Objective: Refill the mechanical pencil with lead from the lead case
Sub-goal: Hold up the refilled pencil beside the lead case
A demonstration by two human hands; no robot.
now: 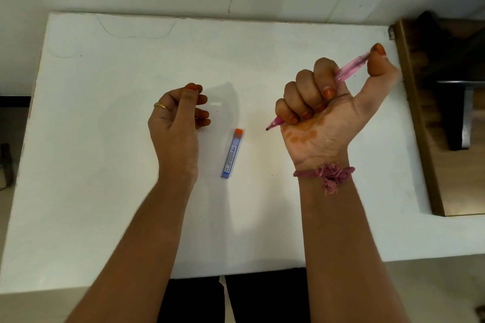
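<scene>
The right hand (322,107) grips the mechanical pencil (349,71) in a fist, thumb on its cap; the left hand (178,118) hovers loosely curled, apparently empty. The lead case (233,153) lies between them on the table (105,191); the cap should be pulled off straight.

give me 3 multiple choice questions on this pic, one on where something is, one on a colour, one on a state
1. Where does the lead case lie?
A. on the table between the hands
B. in the left hand
C. on the floor

2. What colour is the pencil?
A. green
B. pink
C. black

3. What is the right hand doing?
A. lying flat on the table
B. gripping the pencil in a fist
C. holding the case

Answers:
1. A: the case rests on the white table, touched by neither hand.
2. B: its clear barrel is pink.
3. B: the fingers curl round the barrel, thumb on its top end.
</scene>
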